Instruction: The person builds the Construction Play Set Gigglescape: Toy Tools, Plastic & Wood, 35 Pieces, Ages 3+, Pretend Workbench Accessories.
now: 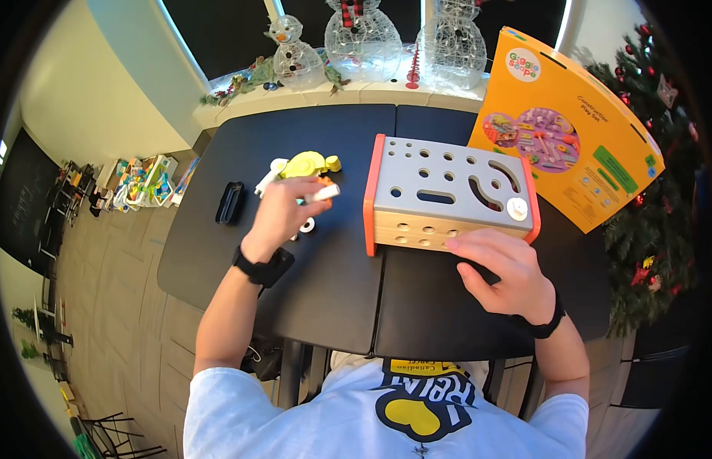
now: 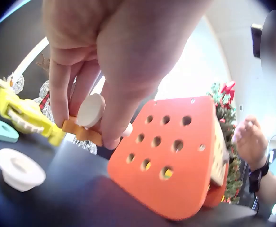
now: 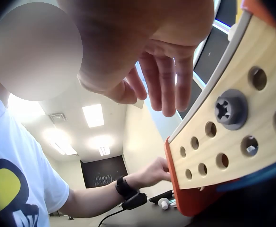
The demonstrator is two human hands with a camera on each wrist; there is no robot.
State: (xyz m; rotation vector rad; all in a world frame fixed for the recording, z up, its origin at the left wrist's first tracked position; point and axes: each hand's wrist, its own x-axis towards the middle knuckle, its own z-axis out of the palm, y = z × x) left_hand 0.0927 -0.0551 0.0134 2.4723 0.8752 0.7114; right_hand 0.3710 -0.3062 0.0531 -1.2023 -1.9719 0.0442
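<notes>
My left hand (image 1: 283, 210) pinches a small orange piece (image 2: 82, 132) and a white piece with a round head (image 2: 91, 110) above the table, left of the toy box. The box has a grey top (image 1: 413, 168), red-orange end panels (image 2: 161, 156) and wooden sides with holes (image 3: 204, 156). At the box's front right, my right hand (image 1: 505, 271) has relaxed fingers and holds nothing; whether a fingertip touches the box, I cannot tell. A grey screw (image 3: 231, 109) sits in the wooden side. On the top's right corner is a white round piece (image 1: 517, 208).
Yellow pieces (image 1: 308, 164) lie beyond my left hand, with a white ring (image 2: 19, 169) nearer. A black case (image 1: 230, 203) is at the table's left. The orange package (image 1: 570, 130) stands behind the box at the right. Snowman decorations (image 1: 295, 57) line the ledge behind.
</notes>
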